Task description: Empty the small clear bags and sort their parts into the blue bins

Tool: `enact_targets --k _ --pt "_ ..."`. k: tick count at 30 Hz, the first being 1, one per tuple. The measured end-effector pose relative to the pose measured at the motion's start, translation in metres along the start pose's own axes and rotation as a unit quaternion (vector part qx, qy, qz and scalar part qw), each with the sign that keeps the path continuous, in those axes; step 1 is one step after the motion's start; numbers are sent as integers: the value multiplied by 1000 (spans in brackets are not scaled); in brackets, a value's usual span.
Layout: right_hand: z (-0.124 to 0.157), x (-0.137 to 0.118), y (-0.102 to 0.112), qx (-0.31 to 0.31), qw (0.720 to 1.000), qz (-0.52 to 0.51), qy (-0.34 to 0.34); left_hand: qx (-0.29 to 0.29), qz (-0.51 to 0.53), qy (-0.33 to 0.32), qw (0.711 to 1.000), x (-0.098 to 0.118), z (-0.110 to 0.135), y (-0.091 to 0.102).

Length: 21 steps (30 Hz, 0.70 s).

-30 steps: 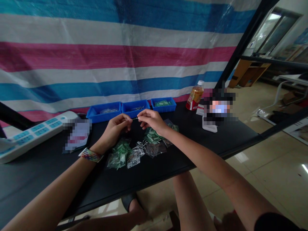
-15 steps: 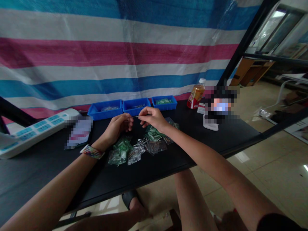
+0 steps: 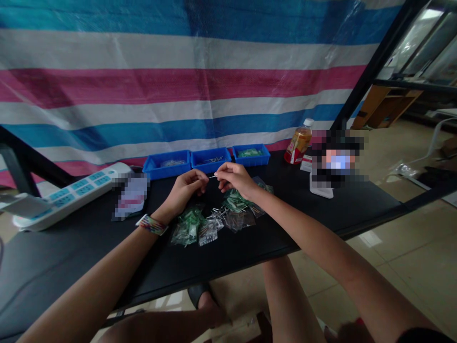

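A thin silvery metal pin (image 3: 212,176) spans the gap between my two hands, too small to make out in detail. My left hand (image 3: 187,188) is closed with its fingertips at the pin's left end. Fingers of my right hand (image 3: 235,180) pinch the other end. Below them on the black table lie small clear bags with green pieces (image 3: 189,224), a clear bag (image 3: 210,229) with loose silvery pins (image 3: 218,215) by it, and more green pieces (image 3: 234,202), partly hidden by my right hand.
Behind my hands stand a left blue tray (image 3: 167,173), a middle blue tray (image 3: 211,166) and a right blue tray (image 3: 252,161), holding small parts. A power strip (image 3: 76,193) and a blurred phone (image 3: 132,197) lie left. A drink bottle (image 3: 298,143) and a white item (image 3: 321,186) are right.
The whole view has shifted, so things appear slightly further right. My hands stay close together with the pin between them, and the bags and trays are unchanged.
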State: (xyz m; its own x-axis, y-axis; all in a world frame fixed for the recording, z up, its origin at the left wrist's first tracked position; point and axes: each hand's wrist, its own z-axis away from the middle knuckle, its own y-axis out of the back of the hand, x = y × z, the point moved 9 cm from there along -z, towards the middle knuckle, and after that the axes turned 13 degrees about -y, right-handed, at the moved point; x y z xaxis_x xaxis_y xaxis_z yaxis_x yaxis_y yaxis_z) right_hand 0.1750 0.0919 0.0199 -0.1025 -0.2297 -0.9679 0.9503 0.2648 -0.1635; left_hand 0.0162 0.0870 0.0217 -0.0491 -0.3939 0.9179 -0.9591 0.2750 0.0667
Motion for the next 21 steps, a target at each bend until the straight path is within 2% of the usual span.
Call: enact_targets --k 6,10,13,18,21 --pt "-2 3 -2 -16 1000 -21 2 14 2 2 1000 4 1 0" --pt "-8 -5 11 33 997 -51 51 67 64 -7 996 4 -1 9" --pt "-13 -9 22 56 995 -61 59 95 79 -17 992 3 -3 17" --pt "-19 -11 41 129 987 55 83 94 78 -12 992 0 -3 20" --pt "-19 -11 28 93 976 167 105 85 69 1 994 -1 -2 17"
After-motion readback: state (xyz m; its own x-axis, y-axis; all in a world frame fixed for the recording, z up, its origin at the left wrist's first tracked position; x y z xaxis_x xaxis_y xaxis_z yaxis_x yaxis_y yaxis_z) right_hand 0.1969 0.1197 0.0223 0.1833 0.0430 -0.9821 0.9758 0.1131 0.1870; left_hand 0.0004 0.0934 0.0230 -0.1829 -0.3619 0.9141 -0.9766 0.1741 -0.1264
